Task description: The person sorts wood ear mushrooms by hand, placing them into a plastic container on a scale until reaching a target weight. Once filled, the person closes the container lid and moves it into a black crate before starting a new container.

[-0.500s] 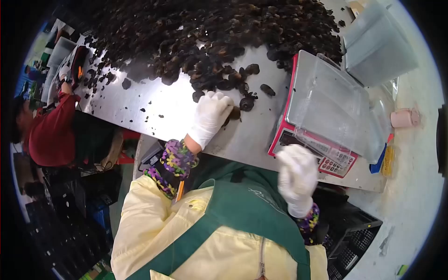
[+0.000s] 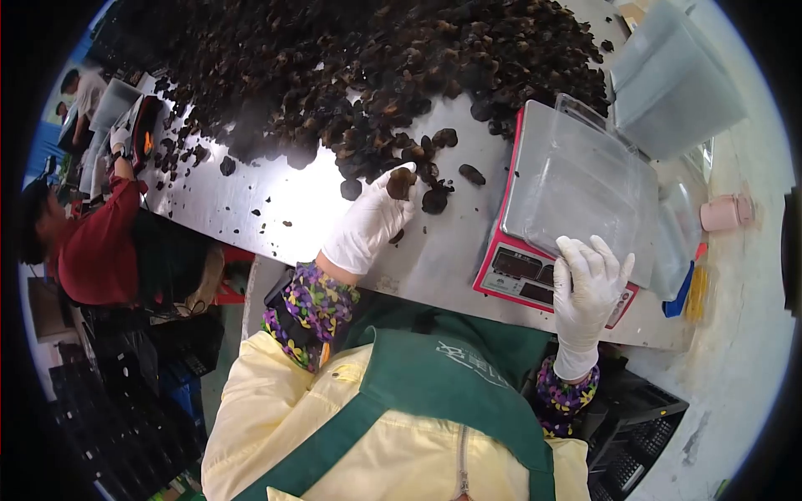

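Observation:
My gloved left hand point(image 2: 368, 221) is closed on a dark brown mushroom piece point(image 2: 401, 184), pinched at its fingertips over the metal table. Loose pieces lie close by, among them a round dark one point(image 2: 434, 200) just right of the fingers. In front of the red digital scale point(image 2: 516, 265), my gloved right hand point(image 2: 591, 280) has its fingers spread, with nothing visible in them. Its fingertips are right at the near edge of the clear plastic tray point(image 2: 576, 184) on the scale.
A large heap of dark mushroom pieces point(image 2: 368, 67) covers the far part of the metal table point(image 2: 251, 200). Clear plastic bins point(image 2: 677, 83) stand at the back right, near a pink cup point(image 2: 725, 214). A co-worker in a red sleeve point(image 2: 100, 250) is on the left.
My left hand has picked up a mushroom piece and turned it up into view. My right hand has moved right and up to the scale's front, its fingers spreading.

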Demonstrator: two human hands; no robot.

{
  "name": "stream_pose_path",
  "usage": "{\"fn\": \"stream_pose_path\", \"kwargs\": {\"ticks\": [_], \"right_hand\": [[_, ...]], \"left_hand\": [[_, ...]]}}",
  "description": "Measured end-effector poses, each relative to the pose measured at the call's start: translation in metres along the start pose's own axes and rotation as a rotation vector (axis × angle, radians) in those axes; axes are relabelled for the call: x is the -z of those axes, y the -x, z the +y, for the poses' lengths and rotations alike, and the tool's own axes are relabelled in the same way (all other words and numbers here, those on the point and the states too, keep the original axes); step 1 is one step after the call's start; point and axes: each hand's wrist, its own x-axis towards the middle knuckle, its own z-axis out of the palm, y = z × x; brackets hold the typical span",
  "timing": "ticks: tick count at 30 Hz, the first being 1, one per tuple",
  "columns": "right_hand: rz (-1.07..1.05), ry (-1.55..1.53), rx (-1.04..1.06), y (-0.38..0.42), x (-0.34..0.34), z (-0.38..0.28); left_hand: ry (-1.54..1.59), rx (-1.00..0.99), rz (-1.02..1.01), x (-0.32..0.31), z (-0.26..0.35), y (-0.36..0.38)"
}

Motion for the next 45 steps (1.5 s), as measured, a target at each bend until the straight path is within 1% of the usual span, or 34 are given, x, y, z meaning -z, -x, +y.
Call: {"fn": "stream_pose_path", "kwargs": {"ticks": [2,4,5,6,7,8,9,10,12,14,15,16,17,18,20,22,23,24,26,27,28,30,31,32,34,35,36,38,40,41,42,44,45], "right_hand": [[-0.001,-0.006,0.02,-0.002,0.0,0.0],[-0.009,-0.026,0.052,-0.001,-0.003,-0.003],[-0.01,-0.036,0.066,-0.002,-0.003,-0.004],[-0.01,-0.025,0.066,-0.003,-0.004,-0.004],[-0.009,-0.012,0.065,-0.004,-0.004,-0.004],[-0.006,-0.018,0.077,-0.005,-0.004,-0.004],[-0.011,-0.018,0.064,-0.006,-0.003,-0.003],[-0.018,-0.017,0.049,-0.006,-0.003,-0.002],[-0.032,-0.006,0.051,-0.004,0.002,-0.001],[0.024,-0.046,-0.01,0.001,0.01,-0.004],[0.024,-0.044,-0.019,0.005,0.013,-0.002],[0.072,-0.064,-0.008,0.009,0.016,-0.001],[0.119,-0.084,0.005,0.013,0.017,0.0],[0.114,-0.082,-0.005,0.016,0.017,0.0],[0.183,-0.076,0.013,0.021,0.018,-0.001],[0.205,-0.079,0.04,0.021,0.018,-0.01],[0.206,-0.215,0.052,0.021,0.016,-0.019],[0.206,-0.351,0.064,0.021,0.014,-0.03],[0.078,-0.527,0.098,0.012,0.008,-0.058],[0.025,-0.638,0.085,0.009,-0.005,-0.071],[-0.03,-0.75,0.071,0.007,-0.023,-0.083],[-0.066,-0.723,0.071,-0.003,-0.049,-0.099],[-0.097,-0.695,0.076,-0.009,-0.059,-0.104],[-0.106,-0.701,0.083,-0.015,-0.069,-0.108],[-0.153,-0.599,0.116,-0.031,-0.085,-0.115],[-0.13,-0.518,0.131,-0.038,-0.092,-0.121],[-0.133,-0.519,0.138,-0.045,-0.1,-0.125],[-0.106,-0.455,0.118,-0.056,-0.118,-0.131],[-0.079,-0.444,0.106,-0.068,-0.134,-0.138],[-0.072,-0.383,0.111,-0.074,-0.14,-0.141],[-0.065,-0.321,0.116,-0.079,-0.147,-0.144],[-0.075,-0.263,0.101,-0.088,-0.16,-0.153],[-0.14,-0.208,0.069,-0.092,-0.163,-0.159]], "left_hand": [[-0.107,-0.123,0.0,-0.024,-0.007,-0.001],[-0.48,-0.256,0.12,-0.098,-0.006,0.009],[-0.563,-0.328,0.031,-0.122,-0.009,0.012],[-0.651,-0.343,0.008,-0.16,-0.009,0.02],[-0.457,-0.352,-0.141,-0.166,-0.029,0.008],[-0.578,-0.457,-0.239,-0.171,-0.043,-0.003],[-0.919,-0.708,-0.312,-0.175,-0.048,-0.009],[-1.216,-1.009,-0.316,-0.179,-0.053,-0.015],[-1.269,-1.078,-0.275,-0.173,-0.056,-0.019],[-1.476,-1.19,-0.136,-0.147,-0.043,-0.026],[-1.568,-1.227,-0.031,-0.129,-0.034,-0.027],[-1.653,-1.263,0.071,-0.11,-0.024,-0.029],[-1.79,-1.255,0.202,-0.088,-0.016,-0.036],[-1.924,-1.238,0.34,-0.065,-0.008,-0.042],[-2.119,-0.958,0.317,-0.022,0.008,-0.044],[-2.128,-0.908,0.189,-0.009,0.017,-0.034],[-2.107,-1.006,0.164,-0.006,0.017,-0.026],[-2.107,-1.002,0.161,-0.003,0.017,-0.018],[-1.78,-1.013,0.233,0.001,0.015,-0.002],[-1.587,-0.88,0.291,-0.006,0.014,0.013],[-1.586,-0.874,0.294,-0.003,0.013,0.023],[-1.083,-0.618,0.432,0.007,0.019,0.043],[-1.061,-0.598,0.446,0.014,0.024,0.051],[-1.057,-0.598,0.46,0.02,0.027,0.056],[-1.262,-0.713,0.524,0.033,0.035,0.062],[-1.375,-0.681,0.534,0.049,0.041,0.061],[-1.371,-0.683,0.542,0.05,0.045,0.055],[-1.654,-0.854,0.572,0.044,0.048,0.034],[-1.753,-0.897,0.471,0.041,0.048,0.012],[-1.885,-0.907,0.48,0.039,0.049,0.001],[-1.925,-0.935,0.473,0.034,0.049,-0.007],[-2.065,-0.987,0.401,0.025,0.056,-0.017],[-2.061,-0.987,0.4,0.028,0.055,-0.018]]}}
